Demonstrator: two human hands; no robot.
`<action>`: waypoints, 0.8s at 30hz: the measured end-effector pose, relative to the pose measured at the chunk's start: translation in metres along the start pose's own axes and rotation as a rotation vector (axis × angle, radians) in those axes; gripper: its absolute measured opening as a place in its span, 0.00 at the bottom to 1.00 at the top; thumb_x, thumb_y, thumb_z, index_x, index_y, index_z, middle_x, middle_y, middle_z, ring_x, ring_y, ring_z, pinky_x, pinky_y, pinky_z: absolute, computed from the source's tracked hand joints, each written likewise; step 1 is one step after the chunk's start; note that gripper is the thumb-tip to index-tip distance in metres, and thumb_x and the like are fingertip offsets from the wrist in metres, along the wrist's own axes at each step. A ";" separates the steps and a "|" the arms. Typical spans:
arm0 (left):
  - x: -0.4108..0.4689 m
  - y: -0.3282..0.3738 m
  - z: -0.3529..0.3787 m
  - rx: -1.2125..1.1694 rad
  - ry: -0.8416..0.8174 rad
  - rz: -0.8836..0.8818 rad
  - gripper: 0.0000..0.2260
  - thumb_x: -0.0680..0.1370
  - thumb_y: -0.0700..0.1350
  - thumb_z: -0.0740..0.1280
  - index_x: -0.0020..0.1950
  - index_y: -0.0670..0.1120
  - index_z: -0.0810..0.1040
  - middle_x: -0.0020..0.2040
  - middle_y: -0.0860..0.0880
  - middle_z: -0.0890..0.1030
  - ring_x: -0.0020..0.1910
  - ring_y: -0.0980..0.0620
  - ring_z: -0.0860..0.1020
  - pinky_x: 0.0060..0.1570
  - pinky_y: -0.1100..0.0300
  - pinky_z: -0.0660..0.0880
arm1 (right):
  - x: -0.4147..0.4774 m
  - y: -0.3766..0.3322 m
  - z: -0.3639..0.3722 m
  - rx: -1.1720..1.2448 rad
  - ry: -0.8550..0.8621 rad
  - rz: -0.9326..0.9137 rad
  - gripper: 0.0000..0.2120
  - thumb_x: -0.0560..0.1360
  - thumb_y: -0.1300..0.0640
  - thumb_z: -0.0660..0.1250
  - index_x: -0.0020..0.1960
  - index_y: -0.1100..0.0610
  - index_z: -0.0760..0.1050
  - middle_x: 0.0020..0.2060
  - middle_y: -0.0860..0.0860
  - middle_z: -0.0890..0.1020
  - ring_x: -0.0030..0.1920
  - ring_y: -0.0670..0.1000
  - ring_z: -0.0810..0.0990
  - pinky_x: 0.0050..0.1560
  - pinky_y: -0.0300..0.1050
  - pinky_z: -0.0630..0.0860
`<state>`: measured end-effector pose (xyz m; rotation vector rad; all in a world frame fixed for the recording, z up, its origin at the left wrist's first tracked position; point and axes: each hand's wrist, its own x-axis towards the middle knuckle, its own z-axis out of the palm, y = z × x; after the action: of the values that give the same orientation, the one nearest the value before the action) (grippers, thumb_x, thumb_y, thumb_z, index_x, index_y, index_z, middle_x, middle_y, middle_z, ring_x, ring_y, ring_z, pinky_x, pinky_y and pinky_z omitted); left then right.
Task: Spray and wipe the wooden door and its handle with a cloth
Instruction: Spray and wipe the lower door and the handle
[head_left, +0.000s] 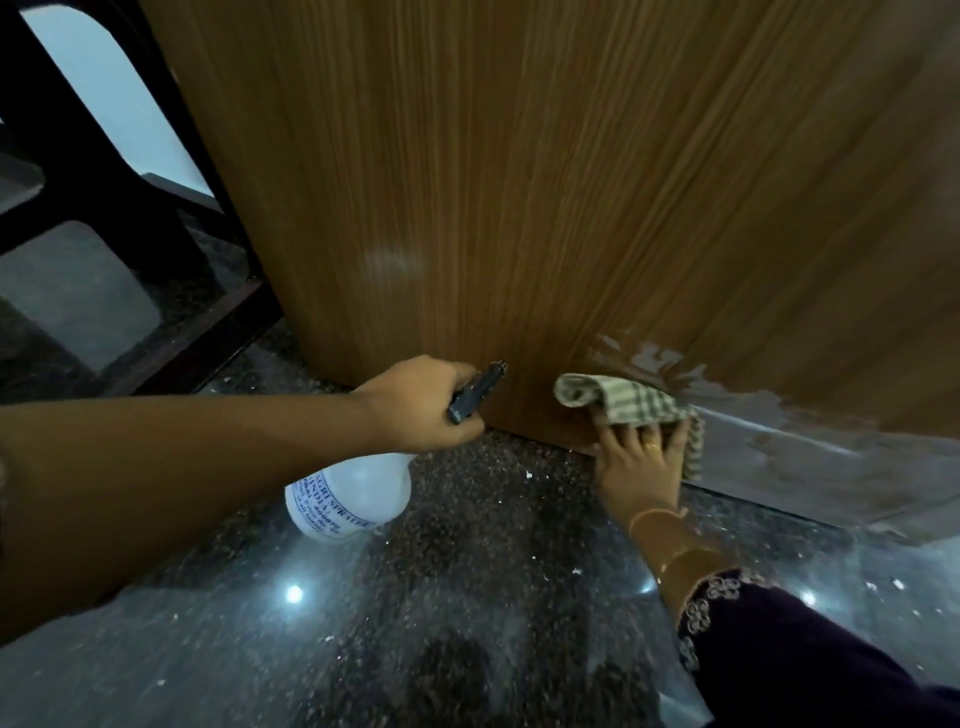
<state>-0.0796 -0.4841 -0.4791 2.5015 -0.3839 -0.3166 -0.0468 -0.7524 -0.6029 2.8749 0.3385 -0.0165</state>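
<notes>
The wooden door (519, 182) fills the upper part of the view, seen from low down near its bottom edge. Its lower right area looks wet and shiny. My left hand (421, 402) grips a white spray bottle (348, 499) with blue lettering, whose dark nozzle points at the door's bottom. My right hand (641, 462) presses a checked green-and-white cloth (621, 402) flat against the bottom of the door, just right of the nozzle. The door handle is out of view.
A dark speckled polished floor (467, 597) lies below the door, with small white crumbs on it. A dark door frame (104, 171) stands at the left, with a pale opening behind it. My dark embroidered sleeve (779, 639) is at the lower right.
</notes>
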 end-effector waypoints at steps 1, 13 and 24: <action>0.000 -0.001 0.000 -0.007 0.018 -0.002 0.10 0.74 0.50 0.69 0.43 0.44 0.75 0.38 0.46 0.80 0.37 0.49 0.79 0.39 0.52 0.74 | -0.005 0.004 0.005 0.007 0.026 0.029 0.25 0.74 0.52 0.56 0.71 0.52 0.69 0.58 0.58 0.80 0.62 0.66 0.75 0.69 0.64 0.30; 0.009 0.004 0.015 0.001 0.036 -0.045 0.08 0.75 0.47 0.68 0.40 0.48 0.71 0.36 0.48 0.77 0.35 0.50 0.77 0.35 0.54 0.70 | 0.023 -0.013 -0.022 -0.186 0.208 -0.287 0.30 0.66 0.49 0.74 0.67 0.51 0.74 0.60 0.49 0.80 0.61 0.57 0.78 0.72 0.61 0.33; 0.015 0.035 0.023 -0.131 0.054 0.008 0.16 0.68 0.55 0.63 0.43 0.42 0.73 0.36 0.44 0.78 0.37 0.45 0.78 0.40 0.46 0.74 | 0.025 0.007 -0.023 0.322 0.485 0.371 0.26 0.78 0.41 0.53 0.75 0.47 0.58 0.72 0.59 0.64 0.71 0.65 0.59 0.69 0.66 0.37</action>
<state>-0.0802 -0.5286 -0.4791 2.3745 -0.3404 -0.2623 -0.0214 -0.7480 -0.5797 3.1809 -0.1366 0.7648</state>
